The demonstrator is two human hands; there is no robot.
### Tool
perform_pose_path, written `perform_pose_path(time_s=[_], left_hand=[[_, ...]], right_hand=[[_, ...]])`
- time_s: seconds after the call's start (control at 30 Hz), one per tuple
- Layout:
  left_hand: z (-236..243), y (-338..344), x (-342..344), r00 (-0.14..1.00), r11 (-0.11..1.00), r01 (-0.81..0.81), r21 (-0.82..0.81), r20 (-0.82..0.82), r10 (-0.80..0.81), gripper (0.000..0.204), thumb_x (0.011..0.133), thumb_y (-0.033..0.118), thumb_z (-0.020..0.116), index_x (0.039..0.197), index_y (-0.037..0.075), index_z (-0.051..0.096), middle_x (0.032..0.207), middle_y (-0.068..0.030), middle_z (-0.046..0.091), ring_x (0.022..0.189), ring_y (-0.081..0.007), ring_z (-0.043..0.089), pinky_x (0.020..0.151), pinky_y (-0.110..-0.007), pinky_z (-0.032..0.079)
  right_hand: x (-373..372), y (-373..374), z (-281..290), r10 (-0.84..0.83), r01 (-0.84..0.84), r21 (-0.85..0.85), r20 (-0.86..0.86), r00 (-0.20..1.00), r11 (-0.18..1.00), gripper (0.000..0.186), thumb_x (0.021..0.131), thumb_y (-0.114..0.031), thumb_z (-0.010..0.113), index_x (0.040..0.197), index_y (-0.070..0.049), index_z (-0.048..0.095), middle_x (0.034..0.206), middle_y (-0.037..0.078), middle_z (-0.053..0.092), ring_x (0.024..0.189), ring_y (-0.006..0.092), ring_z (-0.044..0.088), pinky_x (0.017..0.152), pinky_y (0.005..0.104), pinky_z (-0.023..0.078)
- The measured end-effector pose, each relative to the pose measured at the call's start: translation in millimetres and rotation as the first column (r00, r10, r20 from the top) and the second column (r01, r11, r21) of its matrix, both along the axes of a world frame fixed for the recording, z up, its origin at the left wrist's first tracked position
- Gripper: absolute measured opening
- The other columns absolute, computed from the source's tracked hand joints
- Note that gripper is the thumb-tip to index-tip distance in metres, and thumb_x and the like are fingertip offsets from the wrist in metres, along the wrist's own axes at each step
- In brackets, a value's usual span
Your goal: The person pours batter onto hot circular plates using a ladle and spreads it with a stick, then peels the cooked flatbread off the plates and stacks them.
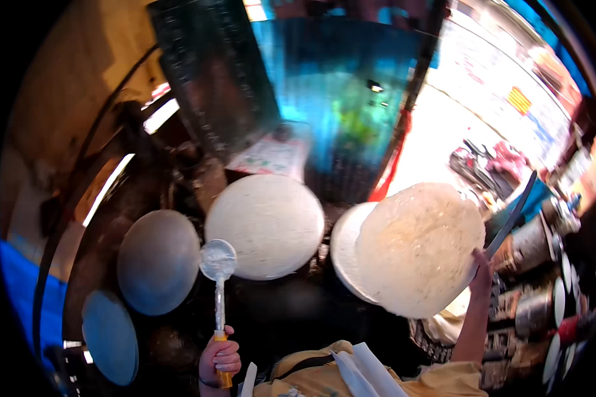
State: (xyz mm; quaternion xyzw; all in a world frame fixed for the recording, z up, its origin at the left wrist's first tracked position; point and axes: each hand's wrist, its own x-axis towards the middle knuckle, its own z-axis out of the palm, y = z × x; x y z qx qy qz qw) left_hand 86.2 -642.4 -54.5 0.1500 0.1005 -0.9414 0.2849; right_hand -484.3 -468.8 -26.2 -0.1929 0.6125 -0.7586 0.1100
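Observation:
My left hand is wrapped round the orange handle of a ladle, whose bowl carries white batter. The ladle's bowl is beside the lower left edge of a round griddle covered with a pale layer of batter. On the right, my right hand grips the edge of a large, thin, round crepe, held up over another white round surface that it partly hides. A long dark blade sticks out from the same hand; how the fingers hold it is unclear.
A bare grey domed griddle and a bluish round disc are at the left. A printed box stands behind the middle griddle, before a blue-green panel. Several metal tins line the right. A bright opening lies beyond.

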Motion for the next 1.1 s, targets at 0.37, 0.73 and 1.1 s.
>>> perform_pose_path(time_s=[0.37,0.73,1.1], left_hand=[[20.9,-10.0,-131.1,0.99,0.996,0.087,0.005,-0.116,-0.085,0.029,0.092,0.009,0.03,0.12,0.005,0.036,0.058,0.0003,0.038,0.041,-0.0003,0.039,0.04,-0.016,0.038],[19.7,-12.9,-156.9,0.994,0.996,0.084,-0.009,-0.065,-0.085,0.032,0.091,0.01,0.031,0.122,0.003,0.037,0.059,-0.0002,0.04,0.045,-0.0031,0.043,0.045,-0.019,0.042],[33.2,-10.5,-147.1,0.994,0.996,-0.04,0.085,-0.099,0.049,0.032,0.091,0.01,0.032,0.121,0.001,0.037,0.059,0.0002,0.039,0.043,-0.0022,0.042,0.042,-0.017,0.041]], right_hand=[[-146.3,49.9,43.1,0.158,0.674,0.591,-0.792,0.59,0.443,0.017,0.07,-0.016,0.061,0.062,-0.002,0.056,0.058,0.016,0.055,0.059,0.0314,0.059,0.056,0.0397,0.046],[-201.3,104.7,13.3,-0.626,0.62,0.226,-0.049,0.778,0.752,0.014,0.073,-0.007,0.059,0.063,-0.002,0.052,0.042,0.0,0.04,0.03,0.0106,0.034,0.03,0.0273,0.025],[-107.7,174.2,-234.0,-0.867,0.699,0.534,0.155,0.473,0.476,0.031,0.08,-0.031,0.063,0.085,-0.003,0.05,0.064,0.003,0.05,0.04,0.0151,0.04,0.032,0.0297,0.029]])
